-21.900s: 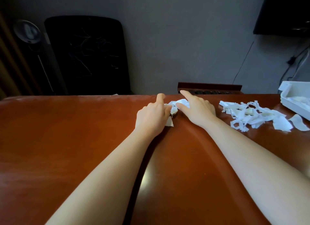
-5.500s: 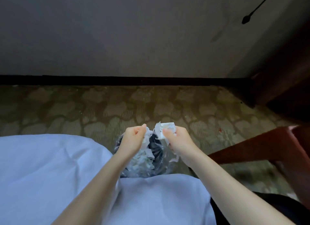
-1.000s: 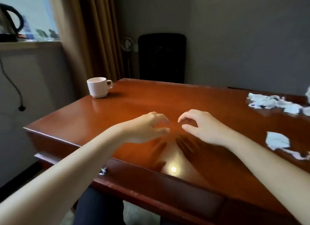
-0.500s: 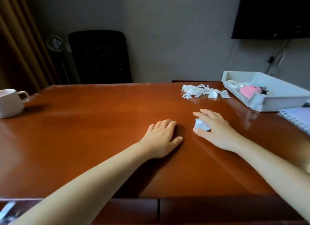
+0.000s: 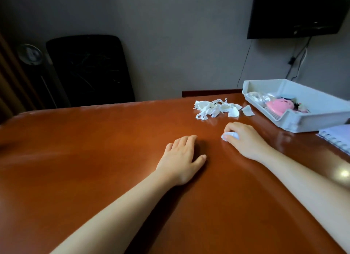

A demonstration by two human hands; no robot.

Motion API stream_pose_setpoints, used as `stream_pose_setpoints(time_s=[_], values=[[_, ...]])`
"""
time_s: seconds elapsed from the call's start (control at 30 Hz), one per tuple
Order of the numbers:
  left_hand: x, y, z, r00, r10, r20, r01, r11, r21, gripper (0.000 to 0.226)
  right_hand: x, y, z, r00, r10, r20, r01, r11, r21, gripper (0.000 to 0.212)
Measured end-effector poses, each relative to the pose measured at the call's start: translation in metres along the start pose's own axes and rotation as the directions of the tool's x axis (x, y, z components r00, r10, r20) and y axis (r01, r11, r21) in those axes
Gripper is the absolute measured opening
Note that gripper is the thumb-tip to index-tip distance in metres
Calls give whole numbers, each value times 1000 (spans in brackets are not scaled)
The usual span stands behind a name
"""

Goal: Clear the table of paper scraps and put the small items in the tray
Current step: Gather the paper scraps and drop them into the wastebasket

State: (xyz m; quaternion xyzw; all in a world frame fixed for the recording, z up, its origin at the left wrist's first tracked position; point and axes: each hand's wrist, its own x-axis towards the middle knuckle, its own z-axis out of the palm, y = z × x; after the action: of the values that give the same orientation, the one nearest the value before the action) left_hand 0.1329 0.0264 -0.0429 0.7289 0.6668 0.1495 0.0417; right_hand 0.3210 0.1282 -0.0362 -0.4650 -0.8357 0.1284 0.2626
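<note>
Centrally, a small crumpled paper scrap (image 5: 229, 135) is gripped by the right hand (image 5: 245, 140), whose fingers are curled over it against the surface (image 5: 91, 159). Only a white, creased edge of it is shown at the fingertips, the rest being covered by the palm. The left hand (image 5: 181, 159) is laid flat and open on the surface just beside, and nothing is held by it. A loose pile of paper scraps (image 5: 216, 108) (white, torn into strips and ragged bits) is seen farther back, near the tray (image 5: 306, 121), with a single chip (image 5: 248, 110) lying apart between pile and tray. The tray is pale grey, and a pink item (image 5: 278, 105) is held in it among other small things too jumbled to be told apart, possibly clear plastic pieces. The tray's right end is cut off by the frame edge, as is a spiral-bound notebook (image 5: 337, 138) beside it.
</note>
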Motion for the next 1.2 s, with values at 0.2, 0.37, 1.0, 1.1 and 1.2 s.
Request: stream_pose_setpoints(time_s=[0.2,0.37,1.0,1.1,1.2], values=[[55,-13,7,996,-61,-65,57,997,-58,63,35,23,3,994,32,-108,-39,998,-58,15],[100,-15,17,981,-99,-168,88,994,-71,68,57,38,7,981,53,-185,-83,984,-160,8],[196,-12,30,997,48,-67,-51,997,-49,49,108,64,11,964,264,-31,-263,932,-249,74],[197,-14,30,998,60,-31,-60,998,-8,42,108,63,12,977,206,-61,-215,917,-337,52],[194,-12,29,996,66,-61,-64,997,37,38,105,59,10,983,168,-74,-183,925,-332,38]])
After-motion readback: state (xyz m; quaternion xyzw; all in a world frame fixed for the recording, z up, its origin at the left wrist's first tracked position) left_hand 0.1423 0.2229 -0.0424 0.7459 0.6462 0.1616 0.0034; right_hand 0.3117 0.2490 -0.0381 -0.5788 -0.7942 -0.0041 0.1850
